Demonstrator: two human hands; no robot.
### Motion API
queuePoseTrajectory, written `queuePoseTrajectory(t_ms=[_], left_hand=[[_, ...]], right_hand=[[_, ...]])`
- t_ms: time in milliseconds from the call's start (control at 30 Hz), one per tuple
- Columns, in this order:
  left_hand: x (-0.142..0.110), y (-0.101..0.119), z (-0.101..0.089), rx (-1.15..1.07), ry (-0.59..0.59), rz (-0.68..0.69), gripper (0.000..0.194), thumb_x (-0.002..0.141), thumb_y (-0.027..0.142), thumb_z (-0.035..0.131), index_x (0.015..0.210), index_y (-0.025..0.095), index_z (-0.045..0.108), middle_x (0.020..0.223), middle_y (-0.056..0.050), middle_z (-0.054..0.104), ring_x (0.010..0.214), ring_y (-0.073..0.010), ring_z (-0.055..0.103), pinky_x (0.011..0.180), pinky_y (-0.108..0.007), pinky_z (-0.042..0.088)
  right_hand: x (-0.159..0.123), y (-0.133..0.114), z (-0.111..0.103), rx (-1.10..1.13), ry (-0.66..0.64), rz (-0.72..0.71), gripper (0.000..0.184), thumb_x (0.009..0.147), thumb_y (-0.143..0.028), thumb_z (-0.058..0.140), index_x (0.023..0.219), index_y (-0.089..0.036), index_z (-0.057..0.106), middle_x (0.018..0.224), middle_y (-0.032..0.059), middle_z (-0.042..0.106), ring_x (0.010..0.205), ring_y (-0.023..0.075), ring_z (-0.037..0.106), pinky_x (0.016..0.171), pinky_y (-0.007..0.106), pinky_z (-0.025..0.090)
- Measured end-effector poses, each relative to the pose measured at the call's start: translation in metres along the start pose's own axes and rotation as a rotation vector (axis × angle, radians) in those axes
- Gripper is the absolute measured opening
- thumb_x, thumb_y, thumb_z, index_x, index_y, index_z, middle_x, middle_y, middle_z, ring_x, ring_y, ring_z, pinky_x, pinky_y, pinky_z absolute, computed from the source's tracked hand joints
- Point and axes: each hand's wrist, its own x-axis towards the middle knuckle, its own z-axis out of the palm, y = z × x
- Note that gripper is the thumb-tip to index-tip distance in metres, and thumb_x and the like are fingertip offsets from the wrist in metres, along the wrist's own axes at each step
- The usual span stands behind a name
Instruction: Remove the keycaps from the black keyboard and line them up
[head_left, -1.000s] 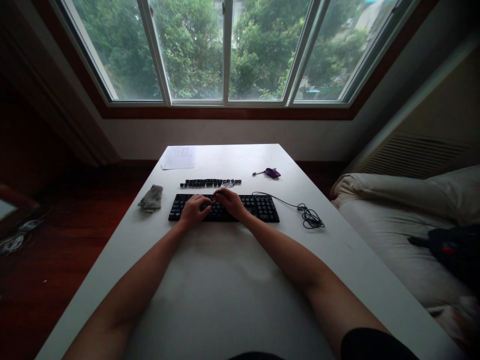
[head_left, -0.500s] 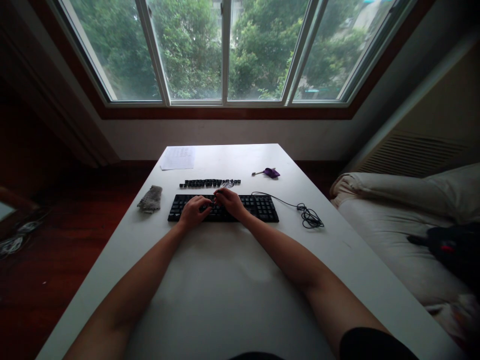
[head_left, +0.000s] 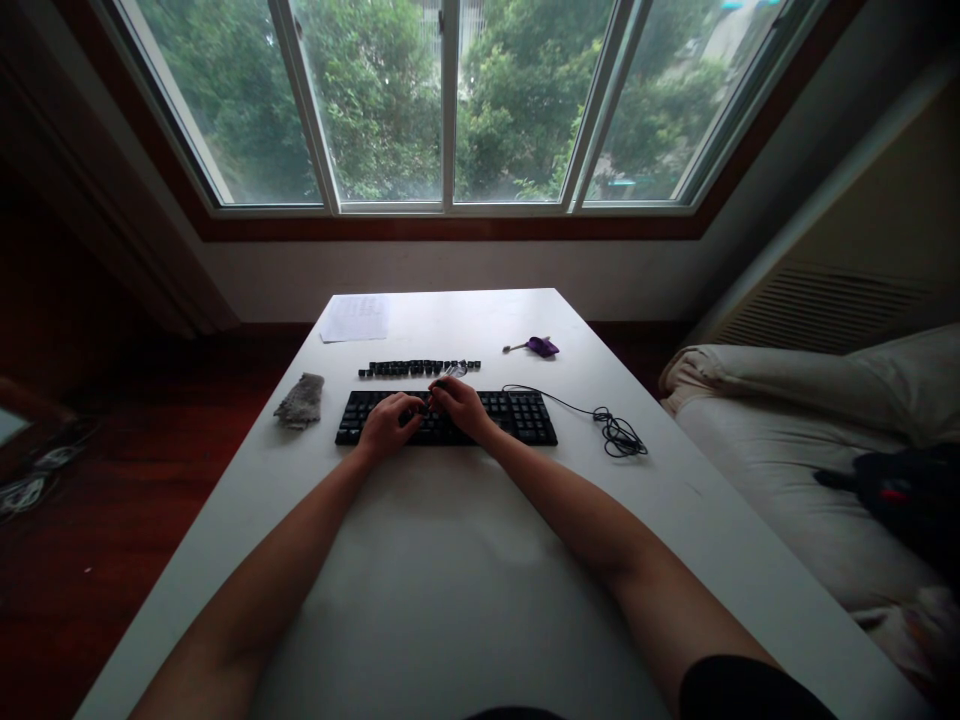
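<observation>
A black keyboard (head_left: 525, 418) lies across the white table, with both hands over its left and middle part. My left hand (head_left: 386, 424) rests on the keys, fingers bent and thumb apart from the index finger; its fingertips are partly hidden against the dark keys. Close beside it, my right hand (head_left: 459, 405) is closed in a pinch over the middle of the keyboard. A keycap puller (head_left: 456, 370) with thin shiny wire loops sticks out beyond its fingers. Just behind the keyboard, loose black keycaps (head_left: 401, 368) lie in rows.
A grey cloth (head_left: 300, 400) lies left of the keyboard. The coiled cable (head_left: 621, 436) is on the right. Farther back are a purple object (head_left: 543, 347) beside a small brush (head_left: 514, 348), and a paper sheet (head_left: 355, 317). A bed (head_left: 757, 460) stands right of the table.
Both hands stay almost in place over the keyboard. The wire loops at my right hand shift slightly. The whole view drifts a little.
</observation>
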Motion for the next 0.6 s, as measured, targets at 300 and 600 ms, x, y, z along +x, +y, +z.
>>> queuePoseTrajectory(t_ms=[300,600], left_hand=[[-0.0006,-0.0021,0.0021,0.002,0.017,-0.015,0.02,0.09,0.025,0.061,0.11,0.024,0.066,0.095,-0.003,0.065,0.088,-0.0197,0.062,0.083,-0.034,0.05],[-0.0006,-0.0025,0.0022,0.003,0.021,-0.018,0.024,0.09,0.025,0.061,0.114,0.024,0.064,0.093,-0.003,0.065,0.088,-0.0202,0.063,0.083,-0.034,0.05]], right_hand=[[0.0002,0.0012,-0.0005,0.02,-0.006,-0.019,0.029,0.087,-0.048,0.063,0.093,-0.02,0.059,0.075,0.0004,0.066,0.063,0.014,0.064,0.061,0.026,0.051],[-0.0003,0.0003,0.0002,0.006,0.004,-0.002,0.031,0.086,-0.05,0.064,0.089,-0.02,0.058,0.074,-0.0001,0.065,0.062,0.0131,0.063,0.061,0.026,0.051]])
